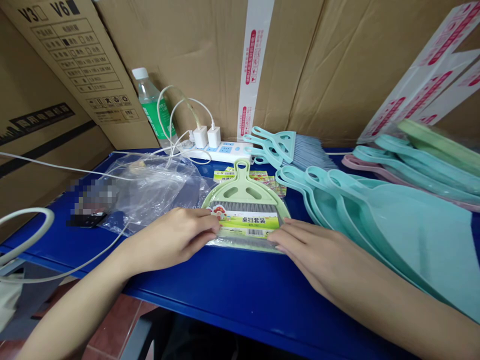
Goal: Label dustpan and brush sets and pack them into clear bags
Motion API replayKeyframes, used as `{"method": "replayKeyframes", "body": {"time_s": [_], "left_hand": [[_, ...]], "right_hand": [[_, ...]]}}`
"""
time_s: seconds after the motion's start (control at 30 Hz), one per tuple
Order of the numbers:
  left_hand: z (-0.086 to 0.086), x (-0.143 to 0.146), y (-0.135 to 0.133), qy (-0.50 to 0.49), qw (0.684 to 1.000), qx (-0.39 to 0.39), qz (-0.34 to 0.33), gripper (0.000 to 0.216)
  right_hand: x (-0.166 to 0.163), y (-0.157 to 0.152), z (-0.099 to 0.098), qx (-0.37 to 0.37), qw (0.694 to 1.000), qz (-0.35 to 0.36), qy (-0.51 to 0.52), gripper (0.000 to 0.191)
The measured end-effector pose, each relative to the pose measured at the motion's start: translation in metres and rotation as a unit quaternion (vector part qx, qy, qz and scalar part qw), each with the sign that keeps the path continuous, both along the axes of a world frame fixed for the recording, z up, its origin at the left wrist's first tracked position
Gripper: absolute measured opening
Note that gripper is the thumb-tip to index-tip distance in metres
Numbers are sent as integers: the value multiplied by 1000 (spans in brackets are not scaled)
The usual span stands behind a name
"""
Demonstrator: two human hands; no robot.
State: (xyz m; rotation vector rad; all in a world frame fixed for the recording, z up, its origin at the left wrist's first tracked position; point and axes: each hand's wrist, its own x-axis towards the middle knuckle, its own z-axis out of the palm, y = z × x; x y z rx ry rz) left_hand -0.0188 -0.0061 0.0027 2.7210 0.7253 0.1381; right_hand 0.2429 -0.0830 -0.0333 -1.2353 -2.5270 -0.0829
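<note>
A pale green dustpan and brush set (pixel 243 192) lies in a clear plastic bag on the blue table, handle pointing away from me. A printed label card (pixel 255 222) with a mushroom house lies across the grey bristles. My left hand (pixel 176 232) has its fingers bent together on the bag's left edge, beside the card. On the lower right edge, my right hand (pixel 311 245) grips the bag between thumb and fingers. The fingertips of both hands are partly hidden. More label cards (pixel 224 175) lie just behind the dustpan's handle.
Turquoise dustpans (pixel 412 225) are stacked at right, with turquoise brushes (pixel 285 147) behind and bagged sets (pixel 431 165) farther right. Clear plastic bags (pixel 150 185), a blurred dark object (pixel 90 205), cables, a power strip (pixel 228 150) and a bottle (pixel 152 107) stand left and back. Cardboard (pixel 210 55) walls the rear.
</note>
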Motion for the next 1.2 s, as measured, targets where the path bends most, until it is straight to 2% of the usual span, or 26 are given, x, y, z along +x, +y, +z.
{"method": "replayKeyframes", "body": {"time_s": [0.53,0.73,0.97,1.1,1.2], "left_hand": [[-4,2,-1,18,999,34,17,25],[-5,3,1,54,993,96,39,18],[-4,5,2,44,986,153,40,18],[-5,4,3,67,982,164,69,16],[-4,5,3,110,974,161,117,15]], "right_hand": [[-6,0,1,31,999,-21,-17,42],[-6,3,1,42,999,-15,-4,40],[-6,1,1,34,999,-16,-5,42],[-5,2,-1,23,1000,-19,2,44],[-4,3,-3,31,999,-18,15,42]]}}
